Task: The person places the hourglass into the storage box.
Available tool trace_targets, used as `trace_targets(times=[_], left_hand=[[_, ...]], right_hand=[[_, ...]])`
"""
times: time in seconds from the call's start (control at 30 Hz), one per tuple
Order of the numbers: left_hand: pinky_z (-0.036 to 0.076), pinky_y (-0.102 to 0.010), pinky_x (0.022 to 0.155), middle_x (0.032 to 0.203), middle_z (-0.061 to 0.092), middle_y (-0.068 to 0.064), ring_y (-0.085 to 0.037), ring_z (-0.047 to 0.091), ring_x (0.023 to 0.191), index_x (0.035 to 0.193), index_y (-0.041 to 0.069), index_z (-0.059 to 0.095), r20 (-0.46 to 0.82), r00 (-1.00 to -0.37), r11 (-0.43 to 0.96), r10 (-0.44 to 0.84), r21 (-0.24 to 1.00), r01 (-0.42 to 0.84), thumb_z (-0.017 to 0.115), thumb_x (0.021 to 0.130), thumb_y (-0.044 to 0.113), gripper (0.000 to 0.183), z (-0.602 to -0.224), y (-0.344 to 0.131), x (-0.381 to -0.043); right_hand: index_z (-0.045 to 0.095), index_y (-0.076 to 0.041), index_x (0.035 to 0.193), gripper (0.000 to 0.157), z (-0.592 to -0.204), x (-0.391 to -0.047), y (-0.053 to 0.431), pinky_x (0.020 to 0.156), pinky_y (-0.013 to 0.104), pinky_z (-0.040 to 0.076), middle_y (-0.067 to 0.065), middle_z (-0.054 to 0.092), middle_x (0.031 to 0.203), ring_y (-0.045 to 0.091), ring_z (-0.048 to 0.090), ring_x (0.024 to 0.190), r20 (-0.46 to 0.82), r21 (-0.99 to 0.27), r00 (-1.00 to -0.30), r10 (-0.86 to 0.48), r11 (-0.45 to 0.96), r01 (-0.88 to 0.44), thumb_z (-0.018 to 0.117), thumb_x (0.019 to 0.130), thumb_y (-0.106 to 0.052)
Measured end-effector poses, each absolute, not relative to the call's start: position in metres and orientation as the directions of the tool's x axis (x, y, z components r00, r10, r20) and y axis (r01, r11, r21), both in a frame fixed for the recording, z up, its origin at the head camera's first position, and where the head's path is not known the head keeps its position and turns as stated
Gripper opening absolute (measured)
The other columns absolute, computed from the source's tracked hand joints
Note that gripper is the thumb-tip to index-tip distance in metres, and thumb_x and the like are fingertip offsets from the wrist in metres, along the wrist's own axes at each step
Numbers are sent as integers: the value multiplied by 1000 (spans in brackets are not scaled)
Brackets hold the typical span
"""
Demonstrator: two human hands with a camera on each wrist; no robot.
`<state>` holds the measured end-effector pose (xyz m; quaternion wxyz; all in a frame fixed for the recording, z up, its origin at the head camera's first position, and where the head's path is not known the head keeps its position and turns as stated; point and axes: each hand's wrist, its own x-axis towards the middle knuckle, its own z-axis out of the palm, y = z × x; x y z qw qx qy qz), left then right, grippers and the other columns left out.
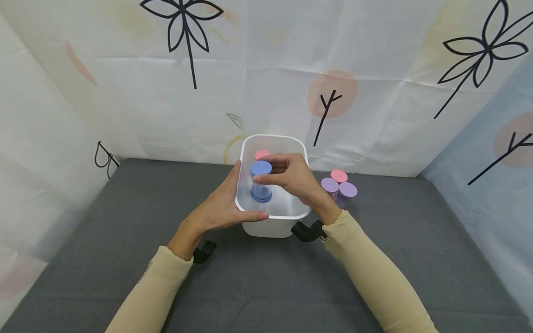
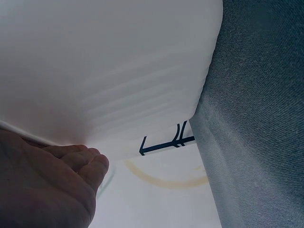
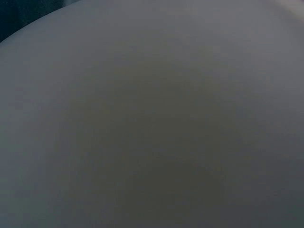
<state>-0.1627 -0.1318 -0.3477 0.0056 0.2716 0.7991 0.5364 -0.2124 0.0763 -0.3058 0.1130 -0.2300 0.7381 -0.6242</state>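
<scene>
A small clear jar with a blue lid [image 1: 261, 168] is inside the white plastic bin [image 1: 272, 226], with more blue at its lower end. My right hand [image 1: 293, 178] reaches over the bin's right side and pinches this jar near its lid, thumb in front and fingers behind. With my left hand [image 1: 222, 203] I hold the bin at its near left corner: the thumb lies along the front rim, and the fingers [image 2: 92, 168] rest against the left side. Behind the blue lid, a pink lid [image 1: 262, 154] shows inside the bin. The bin's pale wall fills most of the right wrist view.
Just right of the bin stand small jars with a pink lid [image 1: 339, 175] and two purple lids [image 1: 348, 189], close to my right wrist. Beneath everything is a dark grey table [image 1: 266, 286]. A patterned white cloth [image 1: 275, 83] hangs behind its back edge.
</scene>
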Motion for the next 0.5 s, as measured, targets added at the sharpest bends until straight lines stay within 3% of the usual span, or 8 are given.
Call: trace_targets(times=[0.17,0.5], left_hand=[[52,-54,94,151,33,11,-19,58,119,159,42,-1,274,-863,324,424,844,427,91,72,47,127,-357,-133,-168],[50,-51,98,161,25,0,-19,52,127,160,40,-2,287,-856,335,431,829,447,89,74,47,126,-357,-133,-167]], right_hand=[[70,-1,126,50,-309,-217,72,89,34,56,9,76,106,21,73,100,44,-951,-871,-489,247,-186,88,80,-9],[72,1,122,54,-313,-220,67,84,32,57,9,76,104,18,73,98,-30,-805,-854,-519,519,-287,92,76,-19]])
